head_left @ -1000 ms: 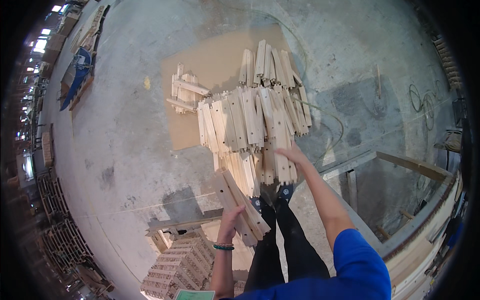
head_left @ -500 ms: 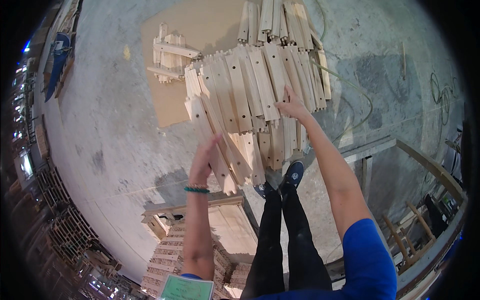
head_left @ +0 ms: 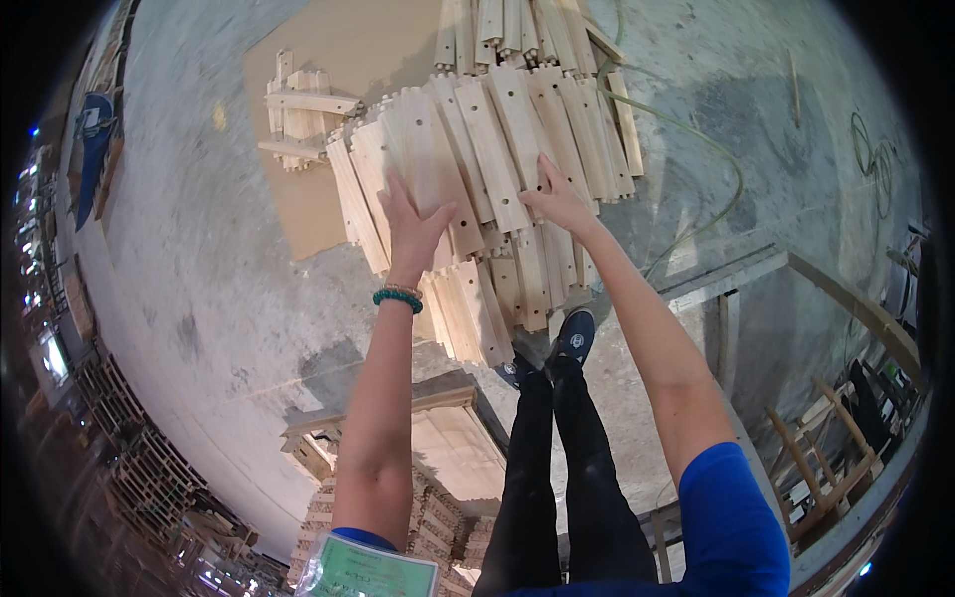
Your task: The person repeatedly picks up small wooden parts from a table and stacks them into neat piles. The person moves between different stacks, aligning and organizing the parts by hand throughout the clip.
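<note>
A wide pile of pale wooden slats (head_left: 490, 149), with round holes and small pegs at their ends, lies in overlapping rows in front of me. My left hand (head_left: 413, 227) is on the left part of the pile, thumb and fingers spread across the slats. On a slat right of the middle rests my right hand (head_left: 560, 202), its thumb and index finger apart and its other fingers partly hidden. Neither hand has lifted a slat. Below my left hand, more slats (head_left: 463, 313) stick out toward my feet.
A smaller heap of slats (head_left: 303, 114) lies on a brown sheet (head_left: 298, 214) at the far left. A hose (head_left: 731, 164) curves over the concrete floor on the right. Near my legs stand a wooden crate (head_left: 453, 438) with stacked pieces and, to the right, a frame (head_left: 731, 284).
My left hand has moved up and onto the pile. The slanted slats that were by it now lie flush at the pile's left edge. My right hand stays at about the same slat.
</note>
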